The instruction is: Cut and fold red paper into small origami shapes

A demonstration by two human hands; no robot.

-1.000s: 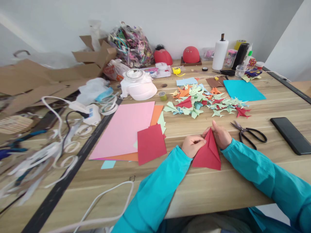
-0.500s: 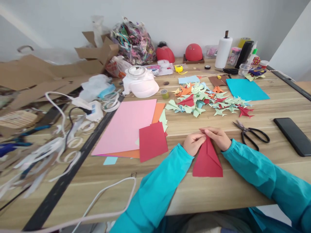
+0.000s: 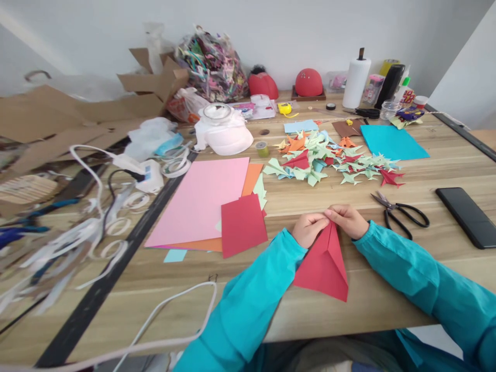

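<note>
Folded red paper (image 3: 324, 268) swung about its tip.
The wide end has been shifted nearer the front edge of the table (image 3: 310, 323); the tip is gripped by fingertips of the left hand (image 3: 309, 229) and right hand (image 3: 347, 220), where creasing is judged to be centred.

Compared with one second ago, the red folded sheet (image 3: 324, 269) lies closer to the front edge of the bench (image 3: 372, 299), its lower edge now slanted instead of nearly level. The right hand (image 3: 347, 221), previously with thumb raised beside the tip, now pinches there; the left hand's (image 3: 309, 229) fingers have shifted from the flank to the tip.
</note>
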